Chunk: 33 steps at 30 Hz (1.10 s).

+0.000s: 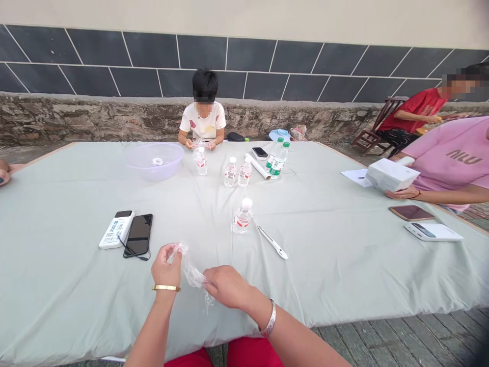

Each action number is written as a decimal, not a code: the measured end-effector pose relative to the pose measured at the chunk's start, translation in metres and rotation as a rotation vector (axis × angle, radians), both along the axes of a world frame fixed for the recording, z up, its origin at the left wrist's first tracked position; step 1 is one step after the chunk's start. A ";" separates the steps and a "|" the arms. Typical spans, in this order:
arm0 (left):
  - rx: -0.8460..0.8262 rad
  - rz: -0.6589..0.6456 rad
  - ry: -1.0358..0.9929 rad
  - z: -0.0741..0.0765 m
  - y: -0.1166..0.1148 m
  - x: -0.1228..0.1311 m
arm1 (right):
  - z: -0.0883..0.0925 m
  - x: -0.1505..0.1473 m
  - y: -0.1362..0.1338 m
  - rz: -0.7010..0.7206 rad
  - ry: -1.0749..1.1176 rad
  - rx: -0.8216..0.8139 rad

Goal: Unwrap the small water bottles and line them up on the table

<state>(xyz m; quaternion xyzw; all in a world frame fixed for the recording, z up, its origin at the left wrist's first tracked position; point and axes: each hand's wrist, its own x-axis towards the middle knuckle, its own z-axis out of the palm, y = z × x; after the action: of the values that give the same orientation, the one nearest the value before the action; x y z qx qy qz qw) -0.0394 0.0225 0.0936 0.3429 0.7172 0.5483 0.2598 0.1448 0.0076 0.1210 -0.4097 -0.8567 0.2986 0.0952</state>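
A crumpled strip of clear plastic film [193, 272] stretches between my two hands above the near edge of the table. My left hand [167, 265] pinches its upper end between thumb and fingers. Lower and to the right, my right hand [225, 285] is closed around the other end, with a loose tail hanging beneath. Beyond my hands stands a small water bottle [242, 218] with a white cap. A white utility knife [272, 242] lies to its right. Left of my left hand are a white power bank [116, 229] and a black phone [138, 234] joined by a cable.
Across the table sits a person [203, 120] near a purple basin [156, 162] and several bottles. A film roll [258, 167] lies beside green-capped bottles [278, 162]. At right, a person in pink [451, 153] holds a white box [392, 175], near a phone [411, 212] and power bank [434, 232].
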 end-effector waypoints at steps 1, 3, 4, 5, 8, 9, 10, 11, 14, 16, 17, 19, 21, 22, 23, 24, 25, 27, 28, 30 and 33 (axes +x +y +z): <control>-0.052 -0.109 0.087 -0.002 -0.001 0.002 | 0.004 0.001 0.003 -0.011 0.050 0.005; -0.131 -0.355 0.066 -0.004 -0.006 0.006 | 0.007 0.003 0.011 -0.120 0.173 -0.015; -0.150 -0.458 -0.045 -0.004 -0.008 0.009 | 0.006 0.003 0.015 -0.210 0.227 -0.023; -0.154 -0.529 -0.195 -0.003 -0.010 0.013 | 0.004 0.003 0.018 -0.304 0.260 -0.025; -0.100 -0.549 -0.582 0.002 -0.013 0.029 | -0.006 -0.003 0.020 -0.407 0.227 0.004; -0.084 -0.522 -0.630 0.003 -0.012 0.034 | -0.008 -0.005 0.018 -0.372 0.207 0.006; -0.077 -0.493 -0.642 0.003 -0.011 0.038 | -0.009 -0.005 0.016 -0.311 0.202 -0.003; -0.077 -0.459 -0.640 0.003 -0.009 0.040 | -0.008 -0.003 0.015 -0.241 0.216 -0.022; -0.069 -0.325 -0.651 0.001 0.000 0.035 | -0.007 0.018 0.023 -0.228 0.336 -0.080; -0.057 -0.249 -0.686 0.000 0.008 0.026 | -0.010 0.043 0.038 -0.531 0.371 -0.045; -0.056 -0.224 -0.698 -0.001 0.012 0.021 | -0.014 0.056 0.047 -0.735 0.360 -0.004; -0.069 -0.192 -0.693 -0.002 0.021 0.015 | -0.025 0.076 0.067 -1.015 0.302 0.050; -0.085 -0.163 -0.651 -0.006 0.030 0.012 | -0.037 0.084 0.086 -1.051 0.237 0.026; -0.088 -0.148 -0.622 -0.009 0.034 0.013 | -0.043 0.082 0.095 -1.022 0.211 0.002; -0.089 -0.141 -0.588 -0.013 0.039 0.014 | -0.048 0.078 0.104 -0.996 0.192 -0.016; -0.089 -0.139 -0.543 -0.018 0.044 0.015 | -0.051 0.072 0.113 -0.984 0.178 -0.022; -0.090 -0.136 -0.481 -0.022 0.048 0.017 | -0.053 0.064 0.123 -0.979 0.167 -0.020; -0.099 -0.120 -0.312 -0.032 0.056 0.021 | -0.055 0.046 0.144 -0.967 0.153 -0.022; -0.110 -0.108 -0.218 -0.037 0.059 0.022 | -0.056 0.038 0.156 -0.957 0.141 -0.026; -0.144 -0.100 -0.056 -0.043 0.063 0.026 | -0.057 0.022 0.181 -0.940 0.094 -0.028; -0.191 -0.163 0.088 -0.048 0.064 0.031 | -0.060 0.005 0.221 -0.943 0.012 -0.025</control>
<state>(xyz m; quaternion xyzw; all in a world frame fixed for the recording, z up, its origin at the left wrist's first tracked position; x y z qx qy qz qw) -0.0085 0.0866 0.0461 0.3975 0.7466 0.4389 0.3033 0.1495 0.2285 0.0614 -0.7535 -0.5730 0.2353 0.2204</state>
